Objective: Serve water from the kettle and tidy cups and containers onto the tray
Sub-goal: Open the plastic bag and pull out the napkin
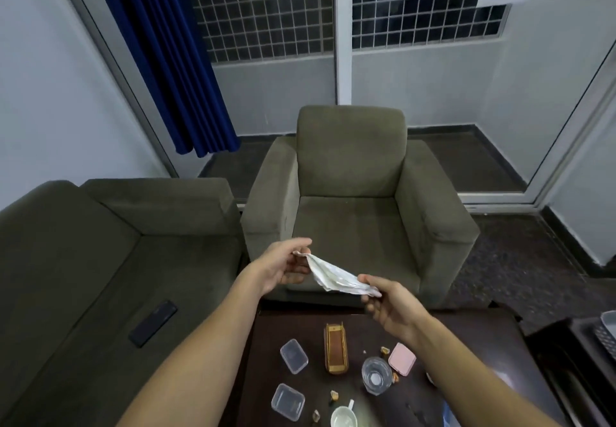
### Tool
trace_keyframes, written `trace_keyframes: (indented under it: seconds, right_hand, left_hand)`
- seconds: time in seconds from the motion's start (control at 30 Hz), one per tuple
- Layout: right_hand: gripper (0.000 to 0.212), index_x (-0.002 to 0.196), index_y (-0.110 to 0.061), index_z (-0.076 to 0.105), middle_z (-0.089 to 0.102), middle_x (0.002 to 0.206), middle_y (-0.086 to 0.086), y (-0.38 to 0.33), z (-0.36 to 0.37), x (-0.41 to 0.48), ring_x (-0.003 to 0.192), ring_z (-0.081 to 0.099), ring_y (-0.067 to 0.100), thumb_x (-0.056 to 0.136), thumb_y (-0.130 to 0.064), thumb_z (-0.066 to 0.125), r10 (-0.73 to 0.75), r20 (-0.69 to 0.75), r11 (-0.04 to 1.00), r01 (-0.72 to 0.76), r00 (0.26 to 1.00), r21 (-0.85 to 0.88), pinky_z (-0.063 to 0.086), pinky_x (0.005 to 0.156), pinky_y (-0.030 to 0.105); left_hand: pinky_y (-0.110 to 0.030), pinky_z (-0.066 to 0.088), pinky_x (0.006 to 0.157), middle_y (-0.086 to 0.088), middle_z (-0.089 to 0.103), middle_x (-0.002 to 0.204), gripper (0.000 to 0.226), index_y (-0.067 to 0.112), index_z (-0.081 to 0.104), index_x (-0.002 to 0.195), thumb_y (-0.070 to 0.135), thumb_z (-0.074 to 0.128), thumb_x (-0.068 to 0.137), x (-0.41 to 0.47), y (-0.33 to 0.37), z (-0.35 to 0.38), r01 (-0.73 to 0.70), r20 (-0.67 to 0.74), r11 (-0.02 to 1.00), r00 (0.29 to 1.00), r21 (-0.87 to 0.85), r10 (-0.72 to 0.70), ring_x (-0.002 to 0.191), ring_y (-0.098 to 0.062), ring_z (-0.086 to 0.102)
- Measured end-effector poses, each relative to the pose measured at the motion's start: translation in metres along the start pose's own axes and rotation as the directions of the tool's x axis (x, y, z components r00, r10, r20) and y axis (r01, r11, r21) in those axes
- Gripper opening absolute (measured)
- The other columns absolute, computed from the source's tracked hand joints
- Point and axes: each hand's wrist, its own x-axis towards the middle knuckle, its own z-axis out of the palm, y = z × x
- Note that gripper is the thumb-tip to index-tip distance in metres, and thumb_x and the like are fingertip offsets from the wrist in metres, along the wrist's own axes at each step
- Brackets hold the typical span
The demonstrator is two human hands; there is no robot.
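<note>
Both hands hold a crumpled white cloth (335,278) stretched between them, above the far edge of the dark table (466,376). My left hand (283,265) pinches its left end and my right hand (383,300) pinches its right end. On the table below lie two clear plastic containers (293,356) (288,401), a pink-lidded container (402,359), a clear glass (376,375), a white cup (344,417) at the near edge, and a narrow wooden box (335,348). No kettle is in view.
A grey armchair (353,199) faces me beyond the table, and a grey sofa (100,260) with a black phone (152,322) on its seat stands to the left. Small brown scraps (334,394) lie among the containers. A grey basket edge (605,333) shows at far right.
</note>
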Motion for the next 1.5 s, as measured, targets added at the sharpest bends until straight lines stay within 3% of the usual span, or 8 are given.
trace_keyframes:
  seconds: [0.13, 0.33, 0.43, 0.57, 0.77, 0.93, 1.13, 1.5]
  right_hand:
    - [0.022, 0.117, -0.005, 0.068, 0.072, 0.074, 0.003, 0.045, -0.011, 0.017, 0.052, 0.062, 0.008, 0.095, -0.005, 0.063, 0.103, -0.068, 0.994, -0.1, 0.992, 0.054, 0.049, 0.042, 0.018]
    - [0.044, 0.122, -0.004, 0.068, 0.075, 0.098, 0.016, 0.113, -0.019, 0.032, 0.069, 0.065, 0.018, 0.083, 0.017, 0.061, 0.055, -0.066, 0.985, -0.043, 0.996, 0.167, 0.053, 0.057, 0.024]
    - [0.041, 0.113, -0.019, 0.075, 0.077, 0.1, 0.019, 0.149, -0.021, 0.041, 0.077, 0.065, 0.025, 0.084, 0.01, 0.071, -0.018, -0.214, 1.0, 0.013, 0.977, -0.026, 0.054, 0.069, 0.036]
    - [0.034, 0.107, -0.029, 0.074, 0.077, 0.084, 0.01, 0.187, -0.02, 0.061, 0.065, 0.064, 0.019, 0.088, 0.0, 0.074, -0.137, -0.39, 0.972, 0.049, 0.911, -0.228, 0.055, 0.061, 0.036]
    - [0.017, 0.104, -0.035, 0.073, 0.075, 0.082, -0.005, 0.233, -0.02, 0.095, 0.078, 0.072, 0.022, 0.093, -0.025, 0.066, -0.396, -0.549, 0.763, -0.069, 0.736, -0.642, 0.059, 0.076, 0.041]
    - [0.019, 0.113, -0.039, 0.062, 0.071, 0.074, 0.003, 0.272, -0.034, 0.126, 0.077, 0.07, 0.032, 0.097, -0.037, 0.053, -0.449, -0.478, 0.531, -0.205, 0.755, -0.822, 0.051, 0.069, 0.039]
    - [0.019, 0.114, -0.032, 0.057, 0.071, 0.077, 0.003, 0.29, -0.044, 0.157, 0.08, 0.068, 0.034, 0.098, -0.036, 0.047, -0.398, -0.521, 0.527, -0.277, 0.755, -0.803, 0.052, 0.074, 0.042]
    - [0.025, 0.112, -0.024, 0.063, 0.075, 0.092, 0.005, 0.306, -0.064, 0.185, 0.089, 0.071, 0.032, 0.096, -0.033, 0.046, -0.318, -0.46, 0.247, -0.396, 0.829, -0.884, 0.047, 0.069, 0.036]
  left_hand:
    - [-0.027, 0.058, 0.056, -0.006, 0.072, 0.072, 0.006, 0.012, 0.074, 0.084, 0.012, 0.07, 0.079, 0.032, 0.001, 0.013, 0.075, -0.022, 0.962, 0.997, 0.262, -0.071, 0.058, -0.013, 0.07]
    - [-0.027, 0.06, 0.061, -0.005, 0.069, 0.076, 0.008, 0.011, 0.071, 0.091, 0.012, 0.064, 0.087, 0.09, -0.021, 0.029, 0.214, -0.044, 0.886, 0.975, 0.412, -0.216, 0.063, -0.015, 0.066]
    - [-0.028, 0.058, 0.067, -0.004, 0.067, 0.078, 0.01, 0.012, 0.07, 0.096, 0.013, 0.063, 0.088, 0.122, -0.043, 0.035, 0.272, -0.041, 0.831, 0.957, 0.485, -0.289, 0.066, -0.014, 0.063]
    - [-0.028, 0.054, 0.067, -0.002, 0.063, 0.08, 0.011, 0.013, 0.069, 0.097, 0.014, 0.065, 0.087, 0.164, -0.084, 0.042, 0.301, -0.036, 0.762, 0.939, 0.574, -0.343, 0.07, -0.015, 0.06]
    - [-0.03, 0.048, 0.064, -0.003, 0.059, 0.086, 0.026, 0.008, 0.075, 0.104, 0.014, 0.066, 0.081, 0.214, -0.139, 0.054, 0.209, 0.006, 0.597, 0.942, 0.775, -0.337, 0.078, -0.021, 0.056]
    - [-0.028, 0.048, 0.06, -0.006, 0.066, 0.074, 0.022, 0.01, 0.074, 0.09, 0.017, 0.069, 0.07, 0.243, -0.179, 0.07, 0.163, -0.037, 0.506, 0.968, 0.847, -0.249, 0.063, -0.024, 0.058]
    - [-0.022, 0.048, 0.047, -0.006, 0.072, 0.072, 0.024, 0.011, 0.075, 0.085, 0.013, 0.063, 0.065, 0.271, -0.213, 0.079, 0.22, -0.116, 0.479, 0.965, 0.85, -0.237, 0.054, -0.021, 0.064]
    - [-0.033, 0.05, 0.066, -0.003, 0.07, 0.096, 0.025, 0.017, 0.073, 0.107, 0.028, 0.071, 0.084, 0.302, -0.258, 0.087, 0.08, -0.047, 0.3, 0.992, 0.95, -0.115, 0.086, -0.023, 0.066]
